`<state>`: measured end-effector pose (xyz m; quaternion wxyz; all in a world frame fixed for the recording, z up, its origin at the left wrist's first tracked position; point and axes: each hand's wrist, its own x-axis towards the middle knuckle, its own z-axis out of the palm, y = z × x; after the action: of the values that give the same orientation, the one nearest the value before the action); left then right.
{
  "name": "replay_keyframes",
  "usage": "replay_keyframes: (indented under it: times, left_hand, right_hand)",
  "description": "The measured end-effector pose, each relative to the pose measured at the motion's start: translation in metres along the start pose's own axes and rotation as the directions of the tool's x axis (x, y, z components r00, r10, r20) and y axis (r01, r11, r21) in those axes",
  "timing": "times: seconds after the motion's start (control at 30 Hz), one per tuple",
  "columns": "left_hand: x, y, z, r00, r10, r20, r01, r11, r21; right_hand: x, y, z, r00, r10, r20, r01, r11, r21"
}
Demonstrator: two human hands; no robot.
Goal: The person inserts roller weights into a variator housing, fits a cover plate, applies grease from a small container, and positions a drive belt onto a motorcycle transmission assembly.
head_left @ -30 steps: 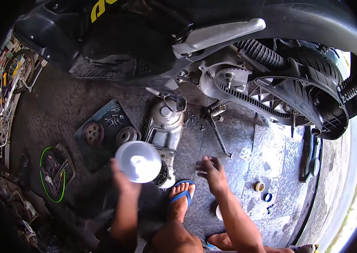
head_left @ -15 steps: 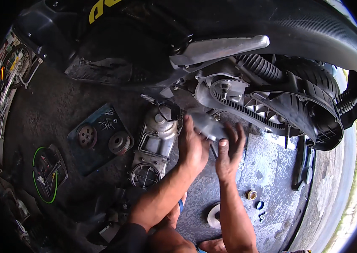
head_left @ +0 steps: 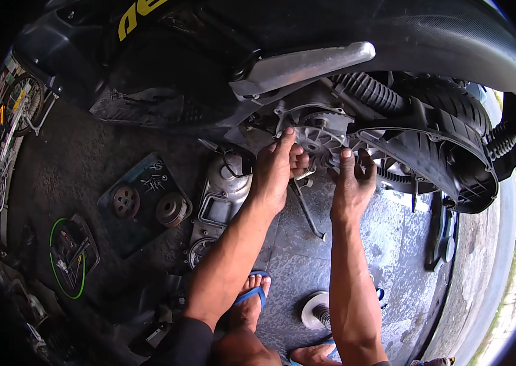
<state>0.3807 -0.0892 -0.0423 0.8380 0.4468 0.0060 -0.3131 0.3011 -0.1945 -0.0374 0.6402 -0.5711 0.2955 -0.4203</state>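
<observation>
Both hands hold a round metal fan plate with fins, its finned side in view. The plate stands in front of the front pulley area of a scooter's open drive case. My left hand grips the plate's left edge, thumb on the rim and fingers curled. On the lower right rim are the thumb and fingers of my right hand. The black toothed drive belt runs rightward from behind the plate. Whether the plate touches the shaft behind it is hidden.
Left of my arms lies a removed metal engine cover. A dark tray holds round clutch parts and bolts. A disc with a spring is near my feet. The kickstand reaches the floor below the plate. The scooter body overhangs everything.
Both hands have lifted the fan plate up to the drive case. It was blurred and tilted below the belt; now its finned face shows.
</observation>
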Motion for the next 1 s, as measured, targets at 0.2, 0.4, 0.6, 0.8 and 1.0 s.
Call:
replay_keyframes:
  times: [0.2, 0.4, 0.6, 0.8, 1.0]
  left_hand:
    - [0.005, -0.01, -0.007, 0.93, 0.302, 0.211, -0.352, 0.898, 0.264]
    - [0.024, -0.012, -0.01, 0.917, 0.378, 0.128, -0.395, 0.816, 0.422]
    - [0.026, -0.02, -0.016, 0.941, 0.337, 0.042, -0.329, 0.872, 0.363]
    - [0.032, -0.021, -0.015, 0.946, 0.324, -0.026, -0.301, 0.904, 0.305]
    - [0.034, -0.027, -0.018, 0.97, 0.24, -0.038, -0.227, 0.95, 0.215]
  right_hand:
    - [0.007, -0.006, -0.007, 0.998, -0.014, -0.066, 0.009, 0.996, -0.084]
    - [0.015, 0.001, 0.004, 0.995, -0.068, -0.071, 0.072, 0.996, 0.049]
    - [0.009, 0.022, -0.007, 0.993, -0.065, -0.099, 0.084, 0.976, 0.202]
    - [0.012, 0.022, -0.007, 0.977, 0.213, -0.002, -0.198, 0.913, 0.357]
    - [0.015, 0.013, -0.006, 0.991, 0.132, -0.037, -0.117, 0.955, 0.272]
